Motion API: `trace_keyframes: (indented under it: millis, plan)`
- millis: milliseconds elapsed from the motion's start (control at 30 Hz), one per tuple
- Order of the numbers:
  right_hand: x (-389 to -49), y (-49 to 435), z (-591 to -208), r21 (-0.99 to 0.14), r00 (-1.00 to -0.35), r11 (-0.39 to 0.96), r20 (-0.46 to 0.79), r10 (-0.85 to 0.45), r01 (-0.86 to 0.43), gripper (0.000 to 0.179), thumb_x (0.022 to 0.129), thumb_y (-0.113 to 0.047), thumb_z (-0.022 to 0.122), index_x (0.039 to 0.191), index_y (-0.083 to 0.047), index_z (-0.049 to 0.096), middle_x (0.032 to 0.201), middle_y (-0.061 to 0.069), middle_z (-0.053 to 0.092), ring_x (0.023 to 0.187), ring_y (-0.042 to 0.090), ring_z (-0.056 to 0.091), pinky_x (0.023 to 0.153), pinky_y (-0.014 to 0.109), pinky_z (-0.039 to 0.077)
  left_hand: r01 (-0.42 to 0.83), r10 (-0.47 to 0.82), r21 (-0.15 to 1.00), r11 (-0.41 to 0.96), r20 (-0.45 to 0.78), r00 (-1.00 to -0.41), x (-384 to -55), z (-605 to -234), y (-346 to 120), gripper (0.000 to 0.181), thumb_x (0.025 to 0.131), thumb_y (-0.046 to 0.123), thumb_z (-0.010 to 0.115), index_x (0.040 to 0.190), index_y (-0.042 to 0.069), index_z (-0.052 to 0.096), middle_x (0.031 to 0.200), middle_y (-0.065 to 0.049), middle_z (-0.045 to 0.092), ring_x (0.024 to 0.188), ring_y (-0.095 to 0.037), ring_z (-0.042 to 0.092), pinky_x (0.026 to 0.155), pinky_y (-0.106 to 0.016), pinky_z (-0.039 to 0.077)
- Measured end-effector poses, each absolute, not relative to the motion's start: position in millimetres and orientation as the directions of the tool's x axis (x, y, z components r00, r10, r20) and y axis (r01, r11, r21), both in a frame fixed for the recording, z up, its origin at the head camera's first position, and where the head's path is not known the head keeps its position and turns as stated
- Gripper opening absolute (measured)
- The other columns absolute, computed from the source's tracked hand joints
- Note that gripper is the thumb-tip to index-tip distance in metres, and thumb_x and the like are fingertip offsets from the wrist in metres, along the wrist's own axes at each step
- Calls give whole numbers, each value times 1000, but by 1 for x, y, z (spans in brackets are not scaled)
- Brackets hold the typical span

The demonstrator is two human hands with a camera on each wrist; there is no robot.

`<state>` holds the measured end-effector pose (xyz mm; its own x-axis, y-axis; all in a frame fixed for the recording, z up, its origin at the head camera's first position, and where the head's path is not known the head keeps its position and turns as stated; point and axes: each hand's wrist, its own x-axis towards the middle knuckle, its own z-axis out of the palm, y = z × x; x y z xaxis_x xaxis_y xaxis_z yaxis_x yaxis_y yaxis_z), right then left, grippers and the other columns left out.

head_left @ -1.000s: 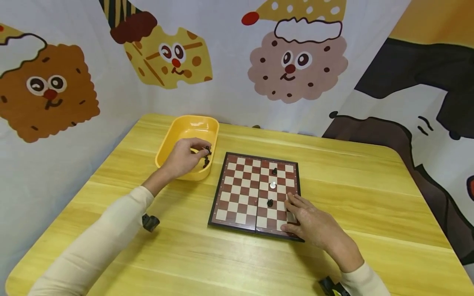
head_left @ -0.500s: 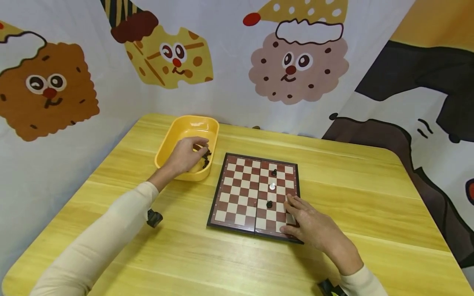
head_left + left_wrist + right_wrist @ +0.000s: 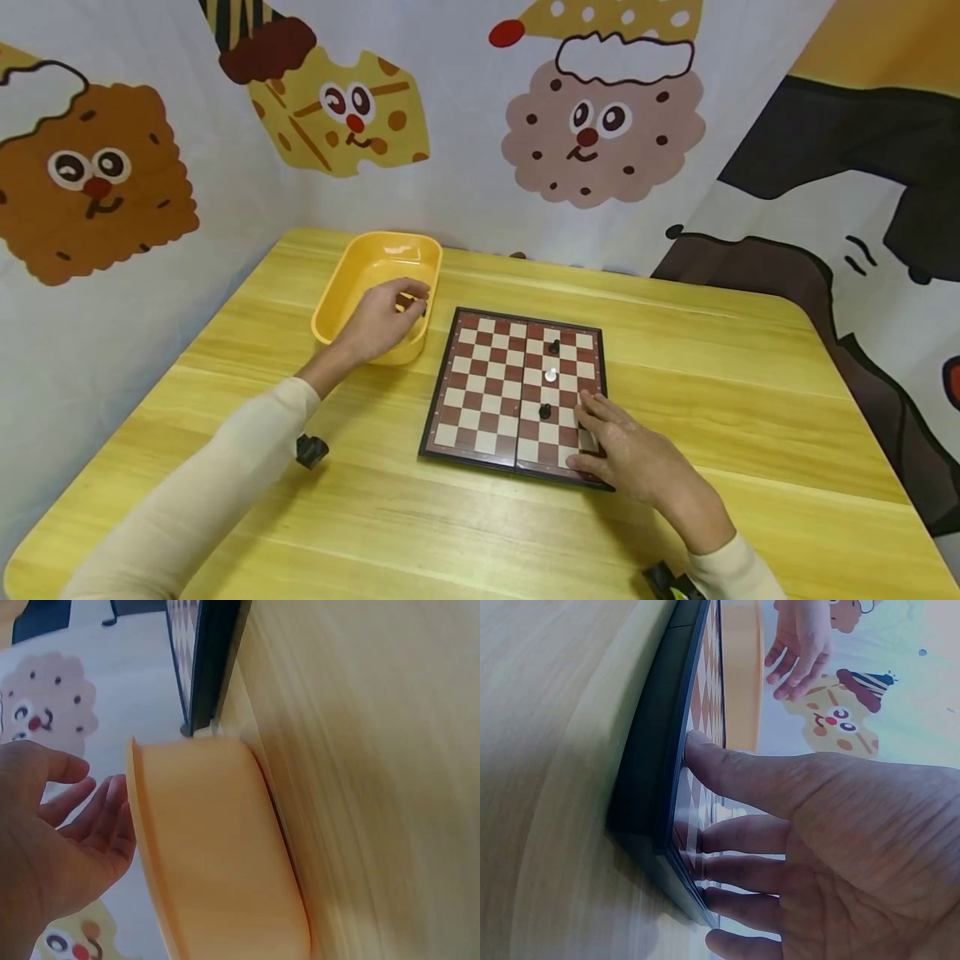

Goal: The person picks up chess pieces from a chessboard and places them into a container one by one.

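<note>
My left hand (image 3: pixel 377 321) hovers over the yellow tray (image 3: pixel 396 248), its fingers loosely bent at the right side. In the left wrist view the thumb and fingers stand apart, with nothing visible between them; the tray wall (image 3: pixel 217 847) hides the inside. Dark chess pieces (image 3: pixel 423 309) show only slightly past the fingers. My right hand (image 3: pixel 637 450) rests on the right part of the checkered chessboard (image 3: pixel 480 379), fingers spread, thumb at the near edge (image 3: pixel 694 739). On the board's right half stand a black piece (image 3: pixel 554 346), a white piece (image 3: pixel 551 375) and another black piece (image 3: pixel 545 411).
The light wooden table (image 3: pixel 375 517) carries the tray at back left and the board in the middle. A printed cloth (image 3: pixel 465 167) with cartoon biscuits hangs right behind the table. Black camera mounts (image 3: pixel 311 451) stick out below both wrists.
My left hand has shifted slightly over the tray, and its fingers now cover most of the dark pieces that showed before. The right hand and the pieces on the board stay put.
</note>
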<state>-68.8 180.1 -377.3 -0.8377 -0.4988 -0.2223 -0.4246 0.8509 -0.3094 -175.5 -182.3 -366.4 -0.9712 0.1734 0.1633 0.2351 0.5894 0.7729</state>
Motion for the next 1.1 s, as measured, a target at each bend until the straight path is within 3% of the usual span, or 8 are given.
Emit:
trace_keyframes:
  millis: [200, 433, 700, 933, 1100]
  plan:
    - [-70, 180, -377, -284, -840, 851, -204, -503, -441, 70, 96, -41, 70, 147, 4, 50, 160, 22, 32, 146, 39, 31, 92, 55, 51, 285, 255, 786, 549, 168, -952, -160, -363, -158, 34, 104, 13, 58, 135, 1, 58, 118, -13, 67, 102, -24, 63, 85, -39, 55]
    - [-70, 180, -377, -289, -842, 852, -204, -500, -436, 69, 97, -40, 70, 147, 3, 51, 160, 21, 32, 146, 40, 30, 95, 58, 49, 322, 356, 801, 506, 146, -923, -147, -366, -130, 31, 105, 14, 58, 132, 1, 60, 117, -11, 68, 97, -21, 64, 77, -34, 57]
    - [-69, 180, -377, -286, -846, 859, -213, -489, -424, 70, 96, -40, 70, 147, 4, 50, 160, 21, 32, 146, 40, 29, 97, 59, 47, 323, 447, 831, 452, 102, -889, -139, -377, -96, 38, 103, 14, 61, 138, 3, 55, 116, -6, 66, 101, -16, 62, 81, -29, 55]
    - [-70, 179, -377, -286, -846, 866, -235, -479, -411, 70, 97, -41, 70, 147, 3, 50, 161, 21, 31, 147, 39, 29, 97, 60, 47, 364, 644, 824, 433, -1, -765, -133, -387, -69, 44, 99, 12, 68, 140, 3, 57, 125, -9, 65, 104, -14, 63, 83, -23, 54]
    - [-70, 179, -377, -288, -846, 865, -232, -480, -412, 69, 97, -40, 70, 147, 3, 51, 161, 21, 31, 147, 39, 29, 96, 58, 48, 490, 739, 746, 452, -5, -674, -130, -396, -56, 34, 99, 13, 69, 132, 4, 65, 123, -4, 67, 102, -9, 63, 87, -20, 51]
